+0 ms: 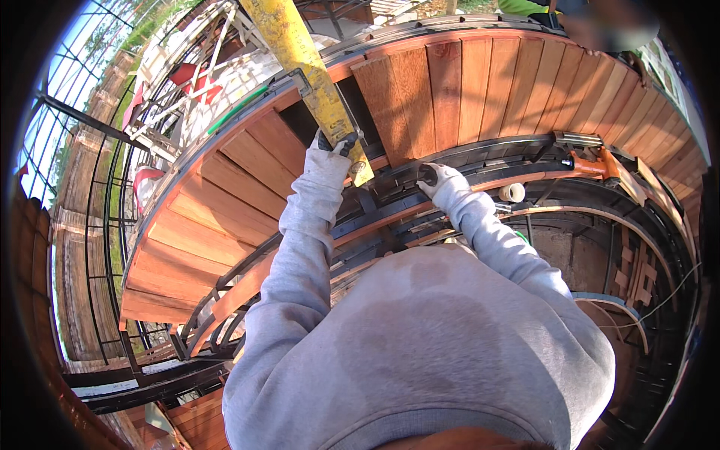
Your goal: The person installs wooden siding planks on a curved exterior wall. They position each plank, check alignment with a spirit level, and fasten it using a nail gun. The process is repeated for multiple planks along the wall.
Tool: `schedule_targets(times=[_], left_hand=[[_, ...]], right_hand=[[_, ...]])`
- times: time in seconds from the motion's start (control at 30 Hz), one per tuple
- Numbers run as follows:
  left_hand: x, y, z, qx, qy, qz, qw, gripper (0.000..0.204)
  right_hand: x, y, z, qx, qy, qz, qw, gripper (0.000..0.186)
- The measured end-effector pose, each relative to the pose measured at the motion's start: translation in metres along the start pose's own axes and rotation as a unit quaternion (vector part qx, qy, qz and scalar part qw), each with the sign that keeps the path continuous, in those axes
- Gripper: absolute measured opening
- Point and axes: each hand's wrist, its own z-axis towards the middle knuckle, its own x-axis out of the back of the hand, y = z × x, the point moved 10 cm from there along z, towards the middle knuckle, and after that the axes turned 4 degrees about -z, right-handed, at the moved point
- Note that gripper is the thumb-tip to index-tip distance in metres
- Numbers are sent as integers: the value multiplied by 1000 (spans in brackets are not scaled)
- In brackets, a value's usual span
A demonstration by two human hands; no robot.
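Note:
A scuffed long yellow bar (296,56), flat like a spirit level, slants down across the curved deck of reddish-brown wooden boards (469,90). My left hand (334,144), in a dark-fingered glove, is closed on the bar near its lower end. Beneath the bar a dark gap shows between the boards on either side. To the right, my right hand (436,180) is beside the inner ends of the boards, at the black metal frame (480,157). Its gloved fingers are curled; whatever they grip is hidden against the dark palm.
An orange clamp or tool (596,165) lies on the inner frame at the right. Near my right forearm is a pale roll-shaped piece (513,193). Another person's hand (641,69) rests by the far right boards. Scrap timber (214,56) lies beyond the left edge.

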Motion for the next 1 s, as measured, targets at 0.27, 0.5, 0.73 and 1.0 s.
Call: schedule_targets(times=[0.27,0.5,0.73,1.0], left_hand=[[-7,-30,51,-82,-3,180,980,40],[-7,-40,51,-84,-22,196,977,33],[-3,-60,47,-84,-39,185,978,40],[3,-66,42,-54,0,167,985,35]], right_hand=[[-58,23,4,30,-131,-230,964,56],[-51,13,-6,72,-95,-238,964,52],[-59,19,-5,61,-84,-258,960,57],[-54,12,-5,76,-73,-255,961,54]])
